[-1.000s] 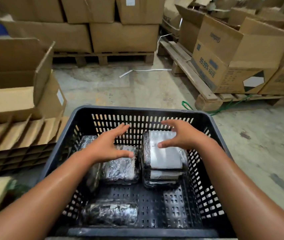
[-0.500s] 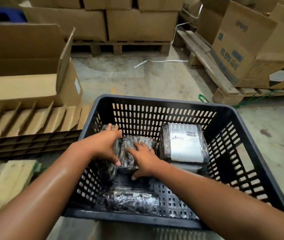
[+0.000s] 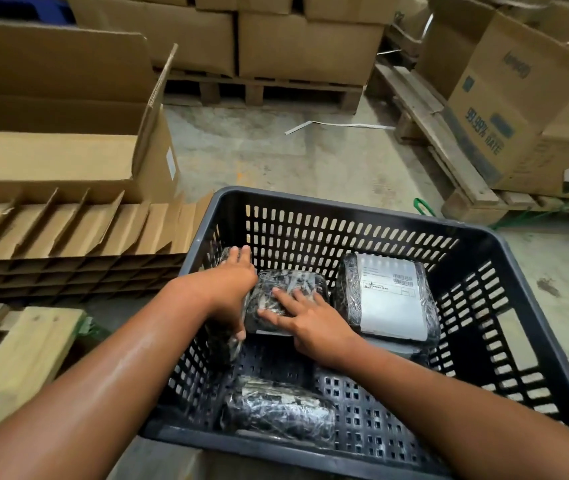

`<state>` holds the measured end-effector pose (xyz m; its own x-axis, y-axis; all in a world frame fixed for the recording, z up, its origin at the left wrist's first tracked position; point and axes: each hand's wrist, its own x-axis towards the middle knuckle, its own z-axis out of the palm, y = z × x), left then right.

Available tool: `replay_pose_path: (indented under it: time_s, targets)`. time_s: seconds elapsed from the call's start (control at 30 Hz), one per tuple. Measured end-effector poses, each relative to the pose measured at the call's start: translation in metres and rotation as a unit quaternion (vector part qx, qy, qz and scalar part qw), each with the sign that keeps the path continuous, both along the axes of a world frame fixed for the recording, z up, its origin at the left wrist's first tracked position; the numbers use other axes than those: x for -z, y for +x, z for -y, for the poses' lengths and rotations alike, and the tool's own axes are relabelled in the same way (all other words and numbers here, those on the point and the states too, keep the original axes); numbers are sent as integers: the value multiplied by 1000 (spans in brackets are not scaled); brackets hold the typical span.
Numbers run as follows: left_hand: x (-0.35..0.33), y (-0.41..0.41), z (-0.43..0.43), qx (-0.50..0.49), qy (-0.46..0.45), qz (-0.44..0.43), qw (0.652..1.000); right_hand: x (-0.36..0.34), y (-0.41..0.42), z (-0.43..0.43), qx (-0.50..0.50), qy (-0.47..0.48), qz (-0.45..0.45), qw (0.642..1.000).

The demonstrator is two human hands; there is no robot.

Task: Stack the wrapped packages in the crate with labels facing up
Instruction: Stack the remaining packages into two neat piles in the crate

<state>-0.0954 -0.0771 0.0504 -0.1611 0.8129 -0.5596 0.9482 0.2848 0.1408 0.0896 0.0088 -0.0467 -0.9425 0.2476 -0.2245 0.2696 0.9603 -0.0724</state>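
Note:
A dark slotted plastic crate (image 3: 352, 211) stands on the floor in front of me. At its back right lies a stack of wrapped packages (image 3: 392, 299), the top one with its white label up. A dark wrapped package (image 3: 291, 284) lies at the back middle, no label showing; my right hand (image 3: 307, 322) rests flat on it, fingers spread. My left hand (image 3: 233, 289) grips another wrapped package (image 3: 224, 341) standing on edge against the crate's left wall. A further wrapped package (image 3: 279, 410) lies near the front wall.
An open cardboard box (image 3: 68, 143) and folded cardboard dividers (image 3: 78, 237) sit left of the crate. A pale wooden plank (image 3: 23, 355) lies at the near left. Pallets with cardboard boxes (image 3: 311, 46) line the back and right. Bare concrete floor (image 3: 293, 161) lies beyond the crate.
Both hands dropped from above the packages into the crate's back left. My right hand crossed from the labelled stack to the middle package; my left closed on the package at the left wall.

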Motion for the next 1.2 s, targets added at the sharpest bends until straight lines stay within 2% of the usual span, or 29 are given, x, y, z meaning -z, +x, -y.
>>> replay_pose_path:
  time_s: [0.2, 0.33, 0.43, 0.5, 0.57, 0.7, 0.8, 0.9, 1.03, 1.13, 1.2]
  targets:
    - [0, 0, -2, 0, -12, -9, 1000, -4, 4, -6, -43, 20, 20, 999]
    - [0, 0, -3, 1, -19, -15, 1000, 2, -2, 4, -14, 37, 52, 998]
    - [-1, 4, -4, 1, -28, -28, 999, 3, -7, 11, 3, 16, 85, 996]
    - [-1, 6, -5, -2, -31, -35, 999, -9, -10, 6, 9, -3, 47, 999]
    - [0, 7, -4, -3, -30, -32, 999, -26, -13, -8, 42, -35, -47, 997]
    - [1, 4, -3, -8, -30, -8, 999, -56, -10, -38, 175, -205, -157, 950]
    - [0, -4, -5, -15, -1, 28, 999, -66, 4, -58, 193, -294, -191, 917]
    - [0, -11, -6, -28, 74, 76, 994, -76, 15, -73, 212, -359, -206, 885]
    - [-5, -13, -11, -34, 169, 157, 972, -97, 20, -87, 217, -415, -226, 854]
    - [-9, -11, -14, -51, 207, 235, 948, -110, 26, -95, 231, -456, -267, 817]
    - [-11, -10, -16, -68, 229, 312, 920, -112, 29, -100, 243, -501, -290, 779]
